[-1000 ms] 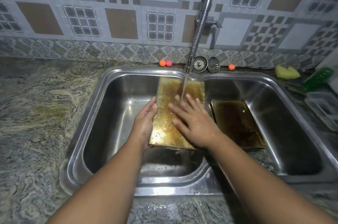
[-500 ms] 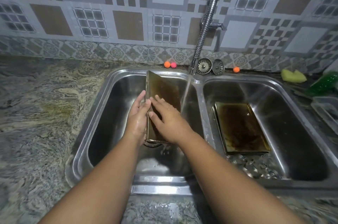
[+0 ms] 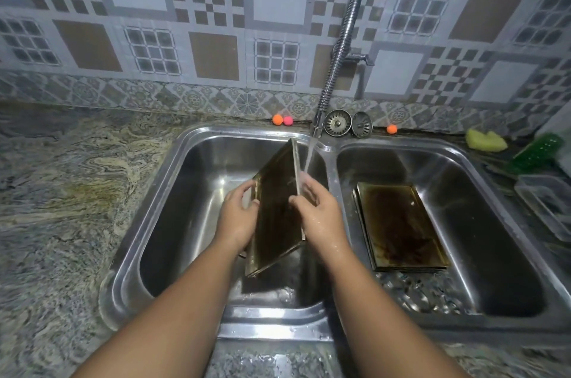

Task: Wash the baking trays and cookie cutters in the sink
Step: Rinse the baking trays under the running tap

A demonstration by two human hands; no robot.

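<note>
A stained rectangular baking tray (image 3: 276, 210) stands almost on edge in the left basin (image 3: 191, 223) of a steel double sink. My left hand (image 3: 236, 218) grips its left edge. My right hand (image 3: 318, 210) grips its right rim, fingers curled over it. Water from the faucet (image 3: 340, 47) runs onto the rim and my right fingers. A stack of dark, greasy baking trays (image 3: 398, 224) lies flat in the right basin (image 3: 500, 238). No cookie cutters show.
Two sink strainers (image 3: 347, 123) and small orange and pink balls (image 3: 282, 120) line the back ledge. A yellow sponge (image 3: 485, 140), a green bottle (image 3: 536, 152) and a clear plastic container (image 3: 547, 204) sit at the right. Granite counter (image 3: 68, 198) spreads to the left.
The tray has been turned from lying flat under the stream to standing on edge, dark side toward me. My right hand moved from rubbing its face to holding its right rim.
</note>
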